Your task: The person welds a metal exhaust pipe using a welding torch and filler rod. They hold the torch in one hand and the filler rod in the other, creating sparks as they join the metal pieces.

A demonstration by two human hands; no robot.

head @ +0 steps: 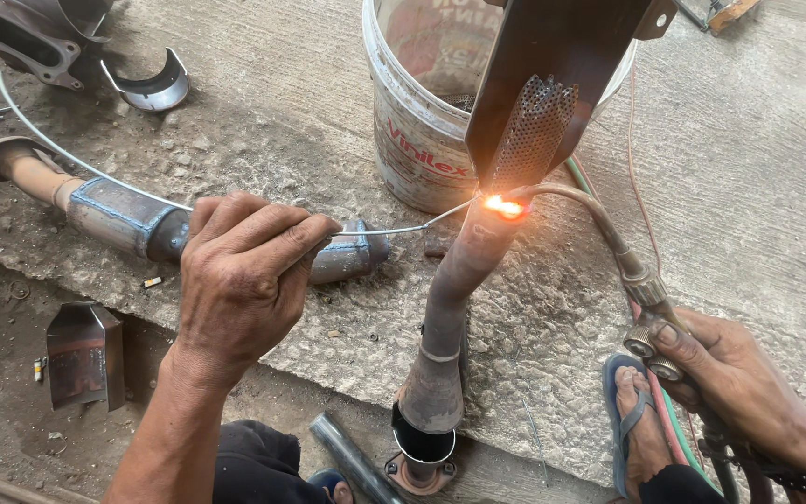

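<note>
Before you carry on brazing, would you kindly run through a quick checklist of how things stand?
1. Left hand grips filler wire: ok.
2. Wire tip reaches glowing joint: ok.
3. Right hand holds torch at its valves: ok.
4. Pipe steadied by a clamp: cannot tell.
5. Foot in sandal clear of hoses: not ok, right beside them.
6. Plastic bucket away from heat: not ok, close behind.

I see even, soft daylight across the concrete (pixel 757 187), with only faint shadows. The flame (pixel 504 206) blows out to a white-orange glare and tints the pipe (pixel 454 280) around it. Focus is sharp mid-frame; the bottom corners darken, and the edges bend slightly.
</note>
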